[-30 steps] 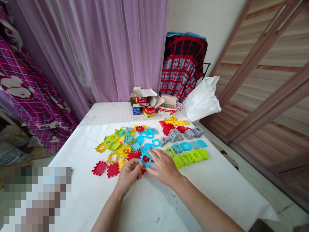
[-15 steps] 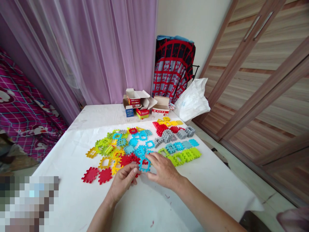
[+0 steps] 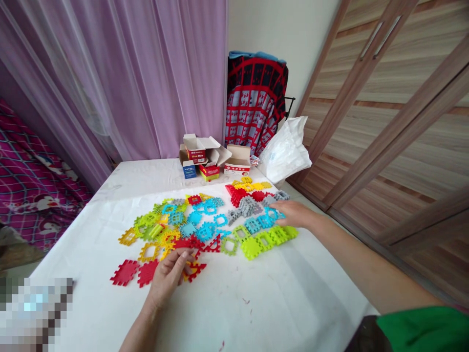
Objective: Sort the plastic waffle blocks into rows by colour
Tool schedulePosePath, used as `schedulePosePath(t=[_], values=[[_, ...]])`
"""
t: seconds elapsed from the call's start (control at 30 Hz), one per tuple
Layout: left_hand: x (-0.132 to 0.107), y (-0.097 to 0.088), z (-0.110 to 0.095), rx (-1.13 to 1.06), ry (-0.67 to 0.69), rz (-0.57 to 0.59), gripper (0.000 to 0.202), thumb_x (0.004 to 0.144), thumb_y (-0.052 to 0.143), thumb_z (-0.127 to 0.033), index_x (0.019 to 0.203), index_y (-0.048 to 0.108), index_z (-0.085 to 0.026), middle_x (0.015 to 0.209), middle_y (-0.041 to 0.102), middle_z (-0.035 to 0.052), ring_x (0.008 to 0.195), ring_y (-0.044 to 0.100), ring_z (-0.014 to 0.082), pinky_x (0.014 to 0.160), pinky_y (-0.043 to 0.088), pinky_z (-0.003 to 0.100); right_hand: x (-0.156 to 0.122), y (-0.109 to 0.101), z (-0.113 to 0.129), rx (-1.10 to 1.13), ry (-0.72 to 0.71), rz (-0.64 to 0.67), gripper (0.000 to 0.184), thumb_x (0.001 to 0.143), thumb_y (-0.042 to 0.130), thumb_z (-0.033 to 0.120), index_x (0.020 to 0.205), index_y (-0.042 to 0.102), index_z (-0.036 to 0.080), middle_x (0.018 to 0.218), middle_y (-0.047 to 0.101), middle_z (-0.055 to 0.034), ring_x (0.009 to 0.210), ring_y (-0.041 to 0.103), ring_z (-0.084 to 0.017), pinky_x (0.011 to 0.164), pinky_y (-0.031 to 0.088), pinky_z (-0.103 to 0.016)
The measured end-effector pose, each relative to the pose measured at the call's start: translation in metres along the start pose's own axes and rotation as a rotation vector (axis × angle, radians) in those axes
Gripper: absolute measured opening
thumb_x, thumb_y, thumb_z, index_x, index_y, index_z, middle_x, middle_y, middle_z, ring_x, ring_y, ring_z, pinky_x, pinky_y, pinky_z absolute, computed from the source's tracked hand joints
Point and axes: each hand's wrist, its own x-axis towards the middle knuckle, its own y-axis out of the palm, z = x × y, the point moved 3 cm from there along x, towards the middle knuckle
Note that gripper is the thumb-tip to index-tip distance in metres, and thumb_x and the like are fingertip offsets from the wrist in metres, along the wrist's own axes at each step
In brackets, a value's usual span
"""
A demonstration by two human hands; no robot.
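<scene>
Colourful plastic interlocking tiles lie spread on a white-covered table (image 3: 256, 303). My left hand (image 3: 166, 278) rests near the front of the loose pile (image 3: 176, 225), its bent fingers holding a red tile (image 3: 196, 268). My right hand (image 3: 295, 214) is stretched out to the right, at the end of a row of blue tiles (image 3: 256, 224), pinching a blue frame tile (image 3: 273, 213) at its fingertips. A row of green tiles (image 3: 271, 238) lies just in front of that. Grey tiles (image 3: 249, 205), stacked red tiles (image 3: 238, 194) and yellow tiles (image 3: 252, 186) sit behind it.
Two flat red tiles (image 3: 126, 273) lie left of my left hand. Small open cardboard boxes (image 3: 208, 159) stand at the table's far edge, a white plastic bag (image 3: 286, 149) beside them. Behind are a red-and-black cloth (image 3: 256, 98), a purple curtain (image 3: 146, 73) and wooden doors (image 3: 403, 122).
My right hand lifted the blue frame tile from the pile in front of me and carried it right to the blue row. My left hand stayed by the red tiles. The view swung right.
</scene>
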Motion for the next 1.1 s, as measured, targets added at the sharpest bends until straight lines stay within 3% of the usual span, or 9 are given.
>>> schedulePosePath(t=[0.13, 0.33, 0.53, 0.7, 1.1], values=[[0.002, -0.006, 0.003, -0.031, 0.012, -0.05, 0.055, 0.065, 0.067, -0.067, 0.085, 0.067, -0.016, 0.07, 0.068, 0.0034, 0.046, 0.053, 0.0096, 0.036, 0.036, 0.018, 0.018, 0.005, -0.005, -0.076, -0.07, 0.095, 0.042, 0.071, 0.066, 0.027, 0.113, 0.063, 0.024, 0.108, 0.065, -0.0073, 0.099, 0.061, -0.024, 0.081, 0.045, -0.03], [0.002, -0.011, 0.003, -0.015, 0.009, -0.112, 0.053, 0.067, 0.067, -0.065, 0.087, 0.066, -0.016, 0.069, 0.066, 0.0015, 0.044, 0.05, 0.009, 0.038, 0.038, 0.02, 0.031, 0.017, -0.005, -0.073, -0.156, 0.106, 0.043, 0.069, 0.069, 0.026, 0.112, 0.065, 0.024, 0.105, 0.066, -0.0072, 0.098, 0.06, -0.023, 0.082, 0.045, -0.031], [0.004, -0.012, 0.005, 0.003, -0.001, -0.116, 0.052, 0.066, 0.068, -0.065, 0.084, 0.067, -0.017, 0.069, 0.067, 0.0014, 0.044, 0.048, 0.009, 0.039, 0.037, 0.02, 0.036, 0.023, -0.005, -0.075, -0.171, 0.134, 0.041, 0.068, 0.068, 0.026, 0.109, 0.066, 0.023, 0.104, 0.067, -0.0081, 0.096, 0.062, -0.025, 0.08, 0.046, -0.032], [0.005, -0.012, 0.006, 0.013, -0.004, -0.124, 0.054, 0.063, 0.069, -0.066, 0.084, 0.068, -0.016, 0.07, 0.068, 0.0023, 0.048, 0.052, 0.0115, 0.039, 0.038, 0.021, 0.043, 0.024, -0.003, -0.083, -0.157, 0.178, 0.052, 0.067, 0.07, 0.032, 0.117, 0.062, 0.022, 0.111, 0.065, -0.0085, 0.101, 0.061, -0.026, 0.081, 0.045, -0.032], [0.004, -0.01, 0.002, 0.017, 0.002, -0.118, 0.053, 0.063, 0.069, -0.066, 0.082, 0.068, -0.016, 0.069, 0.068, 0.0032, 0.048, 0.053, 0.0122, 0.039, 0.038, 0.021, 0.057, 0.028, 0.011, -0.096, -0.188, 0.208, 0.033, 0.063, 0.067, 0.03, 0.096, 0.069, 0.024, 0.093, 0.069, -0.0056, 0.086, 0.064, -0.026, 0.07, 0.046, -0.031]])
